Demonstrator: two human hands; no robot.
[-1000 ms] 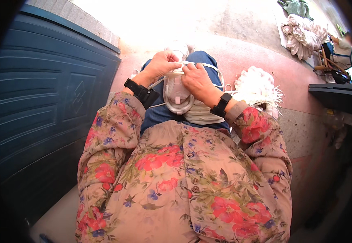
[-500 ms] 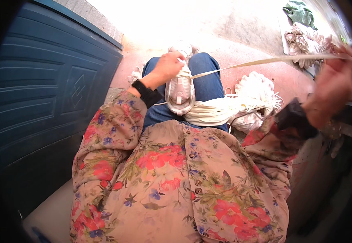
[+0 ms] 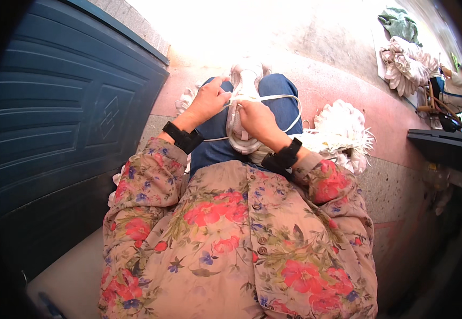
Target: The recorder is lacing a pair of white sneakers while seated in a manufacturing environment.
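Note:
A pale sneaker [image 3: 247,74] rests between my knees, its toe away from me and its heel near my lap. A white shoelace [image 3: 296,101] comes out of its upper and curves in a loose loop over my right thigh. My right hand [image 3: 257,121] is closed over the lacing, thumb and fingers pinching the shoelace. Just left of the shoe is my left hand [image 3: 210,103], index finger and thumb apart, with a strand of lace passing close by its fingers. The hands cover much of the eyelets.
White shoes and a bundle of laces [image 3: 342,130] lie to the right of my legs. More shoes [image 3: 406,64] are piled at the far right, near a green cloth [image 3: 399,25]. A blue panelled door [image 3: 77,106] stands at the left.
My right hand has come back from the far right to the shoe, and the taut lace has slackened into a loop. My left hand has shifted off the shoe's upper to its left side.

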